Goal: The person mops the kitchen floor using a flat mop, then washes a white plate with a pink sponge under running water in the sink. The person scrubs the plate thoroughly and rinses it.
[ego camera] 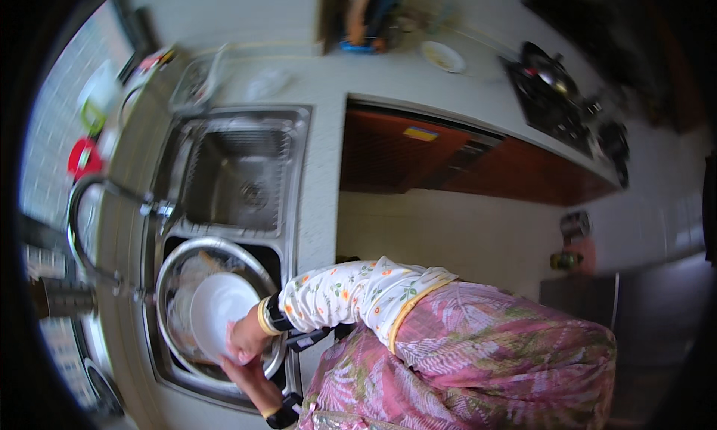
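A white bowl [215, 312] is tilted over a round metal basin [168, 346] standing in the near sink compartment. My left hand [253, 374] grips the bowl at its rim. Curled over that same rim is my right hand [249, 336], its fingertips reaching the inside of the bowl. Whether the right fingers hold a cloth or just touch the bowl is hidden. Under the bowl, the basin contains water, dishes and what looks like a wooden utensil [210, 261], all blurred.
A second sink compartment [235, 178] lies to my right, with a curved faucet [73, 217] behind. On the counter are a clear plastic container [193, 85] and a white plate [442, 56]. A wok [552, 74] rests on the gas stove [543, 105]. A red item [85, 158] is by the window.
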Demonstrator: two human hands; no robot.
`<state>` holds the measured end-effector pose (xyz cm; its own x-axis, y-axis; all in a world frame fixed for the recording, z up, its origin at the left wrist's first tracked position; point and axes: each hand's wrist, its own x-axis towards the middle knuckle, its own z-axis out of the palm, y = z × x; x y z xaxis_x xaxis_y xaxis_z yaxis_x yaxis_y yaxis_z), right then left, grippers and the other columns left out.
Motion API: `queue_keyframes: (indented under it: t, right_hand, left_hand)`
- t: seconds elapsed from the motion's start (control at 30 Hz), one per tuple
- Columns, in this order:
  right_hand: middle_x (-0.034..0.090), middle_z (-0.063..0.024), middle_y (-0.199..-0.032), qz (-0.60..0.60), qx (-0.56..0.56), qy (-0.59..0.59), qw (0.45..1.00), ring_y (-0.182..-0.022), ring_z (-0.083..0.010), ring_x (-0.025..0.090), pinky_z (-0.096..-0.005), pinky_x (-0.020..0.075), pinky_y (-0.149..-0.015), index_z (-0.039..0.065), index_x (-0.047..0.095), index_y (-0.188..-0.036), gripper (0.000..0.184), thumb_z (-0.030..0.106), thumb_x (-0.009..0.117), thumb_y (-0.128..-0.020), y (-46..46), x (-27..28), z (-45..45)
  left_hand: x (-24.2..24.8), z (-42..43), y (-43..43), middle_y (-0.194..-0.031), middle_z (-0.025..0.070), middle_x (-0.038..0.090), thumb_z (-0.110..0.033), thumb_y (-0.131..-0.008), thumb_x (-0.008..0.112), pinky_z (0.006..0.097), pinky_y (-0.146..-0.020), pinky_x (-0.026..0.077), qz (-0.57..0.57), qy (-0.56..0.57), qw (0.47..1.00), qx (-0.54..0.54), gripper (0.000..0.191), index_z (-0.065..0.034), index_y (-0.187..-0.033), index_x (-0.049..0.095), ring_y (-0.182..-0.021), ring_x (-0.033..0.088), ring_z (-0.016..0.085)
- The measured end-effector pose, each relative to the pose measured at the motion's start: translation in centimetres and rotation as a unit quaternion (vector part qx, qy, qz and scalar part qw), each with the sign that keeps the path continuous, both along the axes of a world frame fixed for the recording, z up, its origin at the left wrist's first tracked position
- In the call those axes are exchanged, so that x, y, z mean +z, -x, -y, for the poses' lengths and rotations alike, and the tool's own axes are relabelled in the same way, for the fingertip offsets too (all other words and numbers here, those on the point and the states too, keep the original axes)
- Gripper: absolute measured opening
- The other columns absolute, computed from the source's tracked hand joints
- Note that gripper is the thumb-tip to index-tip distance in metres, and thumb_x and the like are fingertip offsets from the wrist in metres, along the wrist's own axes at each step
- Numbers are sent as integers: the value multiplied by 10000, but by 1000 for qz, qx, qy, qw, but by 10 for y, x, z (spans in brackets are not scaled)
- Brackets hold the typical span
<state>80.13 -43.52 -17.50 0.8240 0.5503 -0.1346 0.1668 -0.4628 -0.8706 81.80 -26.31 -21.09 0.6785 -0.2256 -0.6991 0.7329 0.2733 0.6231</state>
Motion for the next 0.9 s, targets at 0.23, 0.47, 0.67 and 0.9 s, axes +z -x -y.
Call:
queue_keyframes:
  t: [0.23, 0.47, 0.67, 0.9]
  right_hand:
    - [509, -253, -1222, 35, -198, 369, 907, -1105, -382, 492, -581, 276, -996, -82, 600, -1058, 648, 358, 712, -595, 3, -20, 36]
    - [223, -361, -1370, 77, -294, 199, 932, -1293, -462, 233, -618, 239, -1003, -112, 174, -1340, 965, 483, 592, -706, -23, -32, 70]
    - [322, -297, -1337, 96, -155, 215, 959, -1291, -488, 189, -657, 248, -966, 3, 369, -1292, 668, 409, 508, -779, -2, 5, 47]
    - [622, -84, -784, 134, -51, 37, 989, -783, -233, 597, -484, 447, -650, 138, 637, -805, 155, 259, 610, -711, 29, 4, 66]
  left_hand:
    - [54, 13, 21, -1196, 209, 494, -311, -880, 512, 493, -908, 398, 194, -66, 971, -123, 505, -14, -1276, 412, -1105, 490, 308]
    - [78, 47, 22, -1416, 121, 283, -469, -874, 506, 476, -1065, 239, 193, -27, 954, -226, 720, -112, -1415, 195, -1295, 262, 286]
    - [39, 64, -9, -1217, 136, 513, -471, -869, 498, 431, -810, 487, 147, -19, 977, -151, 618, -62, -1316, 378, -1073, 535, 298]
    - [38, 44, 1, -1226, 115, 499, -483, -883, 430, 367, -761, 479, 104, -20, 987, -121, 601, -34, -1283, 404, -1041, 537, 250]
